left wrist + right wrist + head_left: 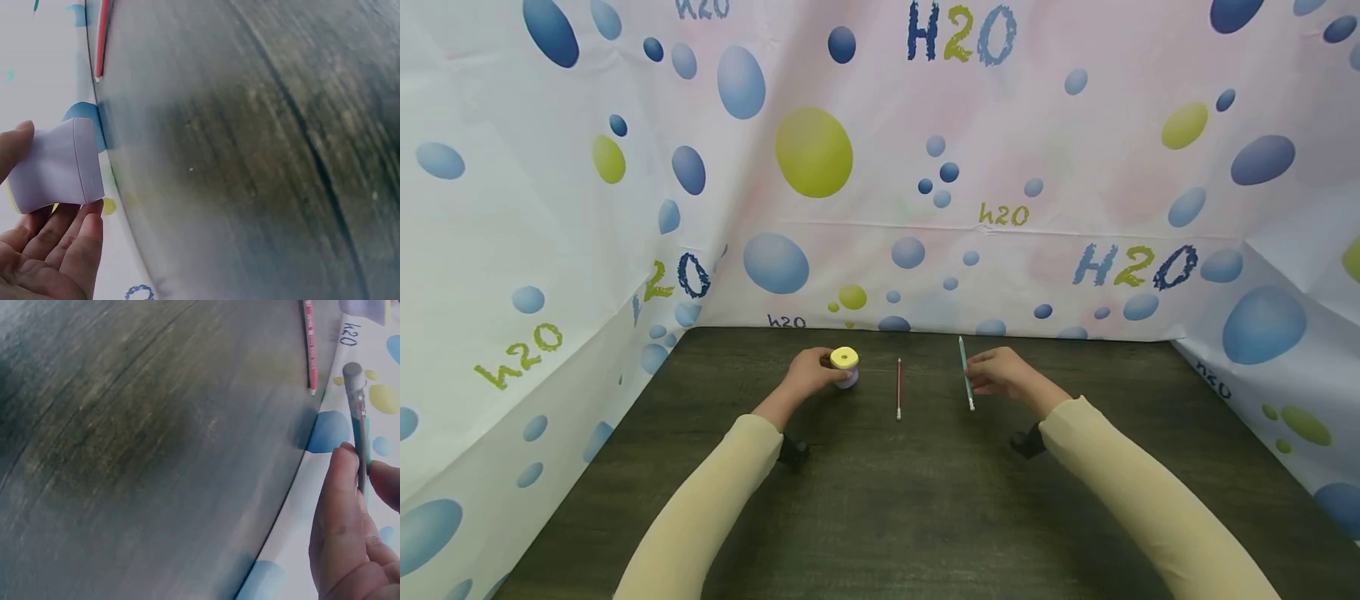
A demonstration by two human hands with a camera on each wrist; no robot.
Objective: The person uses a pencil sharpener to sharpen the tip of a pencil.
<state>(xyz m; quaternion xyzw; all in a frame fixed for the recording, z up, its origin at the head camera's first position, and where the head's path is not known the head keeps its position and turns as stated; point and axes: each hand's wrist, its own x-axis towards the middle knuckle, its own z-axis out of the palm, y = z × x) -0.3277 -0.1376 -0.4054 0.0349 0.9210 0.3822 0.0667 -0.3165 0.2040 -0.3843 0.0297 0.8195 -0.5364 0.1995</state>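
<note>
My left hand (808, 373) grips a small lilac pencil sharpener (847, 380) with a round yellow top that has a dark hole in its middle. In the left wrist view, thumb and fingers lie on opposite sides of the lilac sharpener body (53, 165). My right hand (1003, 375) pinches a teal pencil (965, 367) between thumb and fingers, its white eraser end toward me. That eraser (353, 376) shows close up in the right wrist view. Between the hands a red pencil (899, 387) lies on the table, its eraser end also toward me.
The dark wood-grain table (880, 517) ends at a white backdrop (880, 283) printed with blue and green dots and H2O lettering. The backdrop also rises along both sides. Dark wrist mounts (1028, 442) sit below the sleeves.
</note>
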